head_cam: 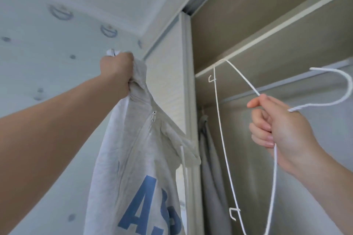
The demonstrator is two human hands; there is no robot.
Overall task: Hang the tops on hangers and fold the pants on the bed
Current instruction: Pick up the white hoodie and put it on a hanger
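Head view, looking up into an open wardrobe (248, 30). Left hand (116, 71), arm raised, is clenched on a bunch of fabric at the top edge of a light grey top (137, 158). The top hangs down from this fist in front of the wardrobe's door edge, clear of any hanger, showing a metal zip pull (154, 116), a white drawstring (184, 164) and blue letters (145, 204). Right hand (280, 131) grasps a white wire hanger (221, 126) near its neck, fingers curled round the wire. The hanger is turned sideways, its hook (343, 86) pointing right, near the grey hanging rail (298, 79) but not on it. Top and hanger are apart. Another grey garment (210, 168) hangs inside the wardrobe, behind the hanger.
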